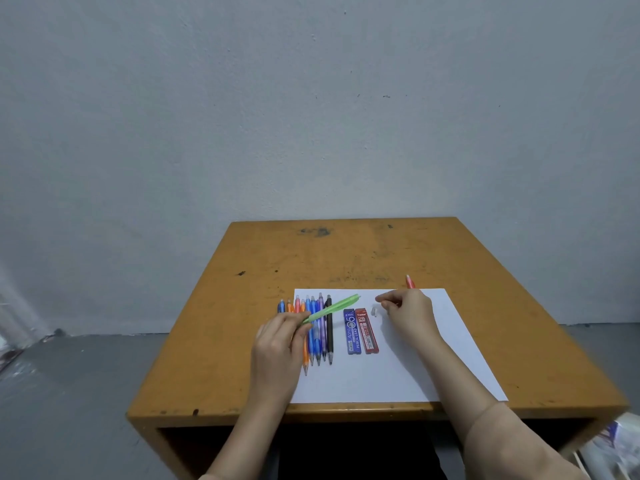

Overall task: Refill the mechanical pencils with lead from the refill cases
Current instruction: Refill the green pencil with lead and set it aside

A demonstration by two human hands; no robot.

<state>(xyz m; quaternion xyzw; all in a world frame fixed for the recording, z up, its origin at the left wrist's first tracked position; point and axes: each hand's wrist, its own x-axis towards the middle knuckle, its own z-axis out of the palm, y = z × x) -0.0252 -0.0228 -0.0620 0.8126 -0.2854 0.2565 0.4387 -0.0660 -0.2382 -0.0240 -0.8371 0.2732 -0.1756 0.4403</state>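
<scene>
While left fingers grip the green pencil left of the cases, right fingers pinch, contents unclear; hold that pencil steady.

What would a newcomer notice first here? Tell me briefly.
The left hand holds a green pencil slanted over a row of coloured pencils at the left edge of the white paper. Beside the row lie a blue refill case and a red refill case; the right hand is just right of them.

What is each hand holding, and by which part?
Left hand grips the green pencil by its near end; right hand pinched, contents too small to tell.
</scene>
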